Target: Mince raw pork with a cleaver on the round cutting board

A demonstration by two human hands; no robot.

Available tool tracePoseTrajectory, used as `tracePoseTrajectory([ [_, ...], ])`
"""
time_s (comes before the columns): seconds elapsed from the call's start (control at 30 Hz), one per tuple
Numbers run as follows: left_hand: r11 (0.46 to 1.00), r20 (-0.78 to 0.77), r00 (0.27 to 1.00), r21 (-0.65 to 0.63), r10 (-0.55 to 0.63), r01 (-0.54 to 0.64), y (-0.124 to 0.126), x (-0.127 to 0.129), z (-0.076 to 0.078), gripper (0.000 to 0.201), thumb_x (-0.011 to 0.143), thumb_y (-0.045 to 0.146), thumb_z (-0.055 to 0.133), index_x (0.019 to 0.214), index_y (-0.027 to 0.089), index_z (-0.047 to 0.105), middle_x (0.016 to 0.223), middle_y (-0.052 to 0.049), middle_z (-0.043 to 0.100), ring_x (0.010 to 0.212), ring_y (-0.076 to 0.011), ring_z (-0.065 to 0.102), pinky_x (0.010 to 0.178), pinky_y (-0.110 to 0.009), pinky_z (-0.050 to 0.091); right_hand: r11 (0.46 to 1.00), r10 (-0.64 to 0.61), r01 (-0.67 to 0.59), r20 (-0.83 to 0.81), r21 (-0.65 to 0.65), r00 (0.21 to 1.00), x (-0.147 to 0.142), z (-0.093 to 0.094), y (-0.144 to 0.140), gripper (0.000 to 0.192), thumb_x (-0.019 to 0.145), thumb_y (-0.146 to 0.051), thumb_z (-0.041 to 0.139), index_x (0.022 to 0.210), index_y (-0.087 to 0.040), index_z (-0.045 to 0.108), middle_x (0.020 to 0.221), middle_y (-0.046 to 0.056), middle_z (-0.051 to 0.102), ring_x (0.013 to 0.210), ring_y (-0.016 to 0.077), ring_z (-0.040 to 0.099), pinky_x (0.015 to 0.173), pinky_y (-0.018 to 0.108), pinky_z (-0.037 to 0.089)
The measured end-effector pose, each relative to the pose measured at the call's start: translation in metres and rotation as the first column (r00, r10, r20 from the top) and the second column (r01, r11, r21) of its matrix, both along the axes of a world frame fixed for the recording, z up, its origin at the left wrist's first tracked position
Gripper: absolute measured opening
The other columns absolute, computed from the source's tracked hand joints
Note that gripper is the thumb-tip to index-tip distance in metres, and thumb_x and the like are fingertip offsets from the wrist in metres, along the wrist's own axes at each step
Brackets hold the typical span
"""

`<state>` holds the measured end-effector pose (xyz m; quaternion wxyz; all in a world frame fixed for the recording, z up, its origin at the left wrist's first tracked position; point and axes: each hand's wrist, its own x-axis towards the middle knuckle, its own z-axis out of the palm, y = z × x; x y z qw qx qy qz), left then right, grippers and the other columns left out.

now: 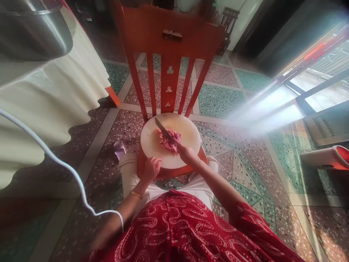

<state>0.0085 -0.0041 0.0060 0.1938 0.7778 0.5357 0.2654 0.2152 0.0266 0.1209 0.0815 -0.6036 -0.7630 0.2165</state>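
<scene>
A round white cutting board (pixel 188 125) lies on the seat of a red wooden chair (pixel 199 40), between my knees. On its middle sits a flat heap of pink minced meat (pixel 170 147). My right hand (pixel 187 154) is closed round the handle of a knife (pixel 163 128). The blade points away to the left and lies over the meat, its tip past the heap's far side. At the board's near left rim is my left hand (pixel 152 168), its fingers curled in and nothing visible in them. Whether it presses on the rim I cannot tell.
To the left stands a table with a pale cloth (pixel 79 83) and a large metal pot (pixel 35 32). A white cable (pixel 65 163) runs from the left to my clothing. A bin (pixel 324 157) lies on the floor at right, near a bright doorway. A purple slipper (pixel 119 149) shows beside the chair.
</scene>
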Motion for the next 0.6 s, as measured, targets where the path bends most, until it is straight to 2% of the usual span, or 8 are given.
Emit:
tracePoseTrajectory([
  [0.07,1.000,0.005,1.000,0.012,0.010,-0.010,0.000,0.000,0.000,0.025,0.083,0.017,0.040,0.082,0.020,0.065,0.080,-0.005,0.064,0.079,-0.0183,0.056,0.076,-0.032,0.042,0.998,-0.031,0.032,-0.024,0.053,0.999,0.004,-0.001,-0.001,0.052,0.096,-0.031,0.025,0.147,-0.024,0.018,0.099,0.009,0.069,0.077,0.0221,0.067,0.070,0.032,0.051],
  [0.23,1.000,0.019,1.000,0.002,0.016,-0.016,-0.001,0.000,-0.002,0.024,0.082,0.019,0.041,0.083,0.019,0.065,0.081,-0.005,0.063,0.078,-0.0191,0.056,0.075,-0.033,0.042,0.999,-0.007,0.006,-0.015,-0.036,1.000,0.011,-0.004,0.001,0.051,0.094,-0.029,0.031,0.145,-0.025,0.028,0.104,0.008,0.068,0.078,0.0213,0.067,0.070,0.031,0.052],
  [0.37,1.000,0.010,1.000,0.016,0.006,-0.006,-0.001,0.000,-0.004,0.024,0.083,0.017,0.041,0.084,0.020,0.065,0.081,-0.005,0.063,0.080,-0.0189,0.055,0.077,-0.033,0.042,0.997,-0.031,0.035,-0.064,0.066,0.997,0.006,-0.002,0.004,0.052,0.096,-0.031,0.026,0.147,-0.026,0.018,0.108,0.007,0.067,0.078,0.0206,0.067,0.069,0.030,0.052],
  [0.5,1.000,-0.003,1.000,0.007,0.015,-0.015,-0.001,-0.001,-0.004,0.023,0.084,0.019,0.041,0.083,0.019,0.064,0.080,-0.005,0.063,0.079,-0.0186,0.055,0.077,-0.033,0.042,0.998,0.018,-0.017,0.021,-0.059,1.000,-0.004,0.001,0.005,0.052,0.095,-0.028,0.030,0.147,-0.024,0.020,0.098,0.008,0.069,0.072,0.0198,0.067,0.063,0.029,0.052],
  [0.6,1.000,0.013,1.000,0.022,-0.001,0.000,-0.001,-0.001,-0.005,0.024,0.084,0.018,0.040,0.084,0.019,0.064,0.081,-0.004,0.062,0.081,-0.0179,0.055,0.078,-0.032,0.042,1.000,0.018,-0.017,0.061,-0.020,0.998,-0.009,0.004,0.001,0.052,0.097,-0.028,0.024,0.148,-0.024,0.014,0.100,0.008,0.069,0.073,0.0191,0.067,0.065,0.029,0.052],
])
